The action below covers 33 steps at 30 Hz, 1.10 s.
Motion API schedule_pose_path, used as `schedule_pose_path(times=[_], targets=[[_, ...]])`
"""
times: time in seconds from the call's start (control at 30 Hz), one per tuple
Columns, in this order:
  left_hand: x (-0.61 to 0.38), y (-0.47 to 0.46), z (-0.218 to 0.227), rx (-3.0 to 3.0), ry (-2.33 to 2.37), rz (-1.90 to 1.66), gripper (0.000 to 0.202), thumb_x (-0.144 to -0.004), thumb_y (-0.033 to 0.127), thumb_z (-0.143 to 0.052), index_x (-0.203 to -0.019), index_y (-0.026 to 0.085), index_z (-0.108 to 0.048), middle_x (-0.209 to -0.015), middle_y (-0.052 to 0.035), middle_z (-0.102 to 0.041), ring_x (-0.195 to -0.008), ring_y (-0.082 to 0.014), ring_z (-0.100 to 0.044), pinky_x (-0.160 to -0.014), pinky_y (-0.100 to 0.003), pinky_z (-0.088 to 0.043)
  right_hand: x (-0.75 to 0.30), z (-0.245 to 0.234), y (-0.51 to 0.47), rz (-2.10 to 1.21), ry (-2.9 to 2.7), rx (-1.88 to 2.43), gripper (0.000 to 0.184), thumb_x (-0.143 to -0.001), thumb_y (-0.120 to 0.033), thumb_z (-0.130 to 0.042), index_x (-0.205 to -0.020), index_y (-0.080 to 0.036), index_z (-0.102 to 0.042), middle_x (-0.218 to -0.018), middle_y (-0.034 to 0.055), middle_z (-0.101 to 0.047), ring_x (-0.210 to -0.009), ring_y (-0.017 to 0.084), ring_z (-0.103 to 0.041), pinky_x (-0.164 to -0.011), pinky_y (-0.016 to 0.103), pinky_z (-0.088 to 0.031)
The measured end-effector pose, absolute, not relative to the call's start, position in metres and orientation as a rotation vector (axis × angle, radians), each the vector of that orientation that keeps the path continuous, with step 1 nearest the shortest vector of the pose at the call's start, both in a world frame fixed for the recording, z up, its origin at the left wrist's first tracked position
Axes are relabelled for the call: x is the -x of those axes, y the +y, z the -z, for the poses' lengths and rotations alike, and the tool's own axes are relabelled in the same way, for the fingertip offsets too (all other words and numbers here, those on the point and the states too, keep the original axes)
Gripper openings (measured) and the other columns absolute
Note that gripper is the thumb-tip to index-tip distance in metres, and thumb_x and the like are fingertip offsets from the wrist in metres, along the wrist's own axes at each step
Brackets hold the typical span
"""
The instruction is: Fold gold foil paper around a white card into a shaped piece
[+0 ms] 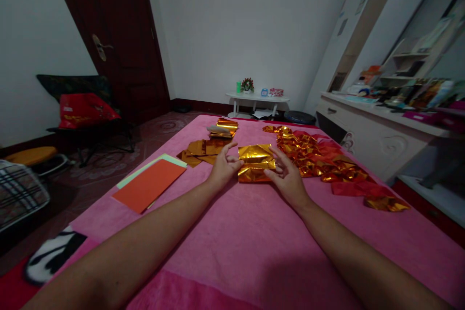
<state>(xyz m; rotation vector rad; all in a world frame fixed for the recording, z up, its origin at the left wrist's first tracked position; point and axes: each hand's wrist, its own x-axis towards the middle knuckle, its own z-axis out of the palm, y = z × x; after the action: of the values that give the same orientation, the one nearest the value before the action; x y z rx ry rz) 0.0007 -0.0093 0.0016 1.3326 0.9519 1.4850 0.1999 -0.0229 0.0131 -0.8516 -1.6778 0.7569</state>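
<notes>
A shiny gold foil paper sheet (256, 162) with a crease across its middle is held over the pink cloth. At its left edge, my left hand (225, 164) pinches it between thumb and fingers, index finger raised. My right hand (286, 174) grips the right edge, thumb on the front and fingers partly behind. Just beyond my left hand lie flat brown-gold foil sheets (198, 151) and a small stack of gold foil paper (228, 127) with a greyish object on it. Crumpled, folded gold foil pieces (301, 150) spread to the right of my right hand.
Orange paper (149, 185) lies over pale green sheets at the left on the pink cloth (232, 247). Red sheets (348, 189) sit among the foil on the right. Beyond stand a small white table (254, 97), a cluttered dresser (378, 121) and a chair with a red bag (85, 110).
</notes>
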Motion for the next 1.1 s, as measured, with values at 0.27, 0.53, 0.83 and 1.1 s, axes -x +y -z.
schedule_pose_path(times=[0.27,0.53,0.83,1.1], targets=[[-0.004,-0.013,-0.006,-1.488,0.950,-1.417,0.035,-0.071,0.033,-0.069,-0.101,0.013,-0.066,-0.083,-0.0056,-0.067,-0.071,-0.0135,-0.061,-0.065,-0.023,-0.049,-0.204,-0.005,-0.013,-0.662,-1.677,0.992,0.028,-0.071,-0.029,-0.065,-0.097,-0.018,-0.069,-0.101,0.0083,-0.070,-0.088,0.023,-0.065,-0.078,0.038,-0.052],[-0.006,-0.016,-0.005,-1.726,0.992,-1.372,0.022,-0.069,0.028,-0.072,-0.086,0.015,-0.072,-0.088,-0.0063,-0.069,-0.077,-0.0162,-0.063,-0.068,-0.025,-0.051,-0.205,-0.010,-0.014,-0.596,-1.726,0.924,0.017,-0.074,-0.029,-0.065,-0.087,-0.019,-0.071,-0.089,0.0050,-0.068,-0.085,0.020,-0.062,-0.078,0.034,-0.049],[-0.005,-0.020,-0.007,-1.788,0.998,-1.412,0.021,-0.076,0.034,-0.065,-0.074,0.014,-0.073,-0.076,-0.0047,-0.065,-0.064,-0.0119,-0.056,-0.053,-0.020,-0.044,-0.205,-0.010,-0.013,-0.657,-1.620,0.925,0.013,-0.070,-0.031,-0.069,-0.073,-0.018,-0.070,-0.077,0.0027,-0.066,-0.074,0.017,-0.059,-0.072,0.032,-0.047],[-0.006,-0.021,-0.007,-1.723,1.044,-1.371,0.023,-0.073,0.034,-0.068,-0.076,0.012,-0.071,-0.071,-0.0039,-0.066,-0.050,-0.0082,-0.052,-0.047,-0.019,-0.043,-0.206,-0.007,-0.013,-0.873,-1.403,0.926,0.025,-0.063,-0.031,-0.075,-0.082,-0.017,-0.066,-0.076,0.0022,-0.067,-0.067,0.015,-0.061,-0.065,0.029,-0.051]])
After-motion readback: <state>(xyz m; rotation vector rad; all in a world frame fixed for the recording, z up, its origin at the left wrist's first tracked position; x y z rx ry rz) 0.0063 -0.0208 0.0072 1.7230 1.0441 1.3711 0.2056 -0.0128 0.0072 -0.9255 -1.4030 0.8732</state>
